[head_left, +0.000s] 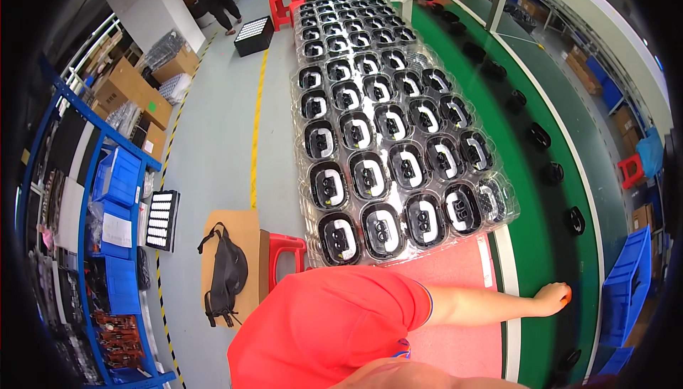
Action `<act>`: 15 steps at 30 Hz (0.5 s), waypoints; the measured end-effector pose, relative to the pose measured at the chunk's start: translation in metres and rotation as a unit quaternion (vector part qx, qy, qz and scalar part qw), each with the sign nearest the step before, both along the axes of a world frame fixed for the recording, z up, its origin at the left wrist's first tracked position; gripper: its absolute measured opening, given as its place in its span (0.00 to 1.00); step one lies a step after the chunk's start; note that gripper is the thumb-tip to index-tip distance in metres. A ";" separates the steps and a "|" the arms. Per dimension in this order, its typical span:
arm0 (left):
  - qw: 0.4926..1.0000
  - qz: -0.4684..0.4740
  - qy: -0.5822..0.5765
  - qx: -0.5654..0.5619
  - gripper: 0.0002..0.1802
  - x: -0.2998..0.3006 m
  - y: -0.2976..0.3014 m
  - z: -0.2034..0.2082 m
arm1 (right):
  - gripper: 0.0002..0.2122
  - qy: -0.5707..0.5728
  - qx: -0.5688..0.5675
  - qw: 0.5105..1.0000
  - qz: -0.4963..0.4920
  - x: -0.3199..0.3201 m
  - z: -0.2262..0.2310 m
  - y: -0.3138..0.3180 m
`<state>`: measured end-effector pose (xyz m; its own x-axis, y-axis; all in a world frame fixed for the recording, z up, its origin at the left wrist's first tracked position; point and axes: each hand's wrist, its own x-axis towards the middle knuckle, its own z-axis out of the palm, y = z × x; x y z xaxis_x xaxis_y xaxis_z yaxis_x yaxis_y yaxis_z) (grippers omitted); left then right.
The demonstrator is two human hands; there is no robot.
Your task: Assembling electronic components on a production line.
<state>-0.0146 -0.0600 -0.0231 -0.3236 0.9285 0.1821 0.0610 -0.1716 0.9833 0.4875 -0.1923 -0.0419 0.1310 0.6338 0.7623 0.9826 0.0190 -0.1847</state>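
Left hand (551, 299) is out over the green belt (530, 268), arm stretched rightward across the pink desk (455, 279) and the white rail (508, 275). Fingers look curled, with an orange bit (567, 295) at the tips on the far side. Too small to tell if it's gripped or just worn on a finger, so grip state: can't tell. Right hand isn't in frame, state unknown.

Key geometry: loose black parts sit on the belt on both sides of the left hand. One lower black part (569, 359) is toward the bottom edge; one upper black part (575, 221) is farther up the belt, slightly right. Both well apart from the fingers. The upper one's long axis runs roughly along the belt, so across the forearm line.

Clear tray (509, 205) on the desk is up and left of the hand. Its oval pieces (330, 241) have long axes roughly up-down. Left is the nearer hand; it's the only one visible.
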 end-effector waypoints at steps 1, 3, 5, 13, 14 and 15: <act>1.000 0.003 0.003 0.001 0.04 0.000 0.001 0.000 | 0.09 0.004 0.002 1.000 -0.002 0.001 -0.001 0.002; 1.000 0.004 0.009 -0.001 0.04 0.001 0.001 -0.001 | 0.09 0.011 0.007 1.000 -0.005 0.002 -0.004 0.004; 1.000 0.004 0.016 -0.001 0.04 0.002 0.001 0.000 | 0.10 0.019 0.013 1.000 -0.010 0.004 -0.006 0.007; 1.000 0.015 0.021 0.012 0.04 0.000 0.003 0.000 | 0.11 0.050 0.033 0.998 -0.028 0.011 -0.018 0.022; 1.000 0.015 0.021 0.012 0.04 0.000 0.003 0.001 | 0.11 0.054 0.036 0.998 -0.028 0.011 -0.020 0.026; 1.000 0.007 0.021 0.004 0.04 0.000 0.002 0.001 | 0.11 0.057 0.038 0.997 -0.029 0.010 -0.022 0.031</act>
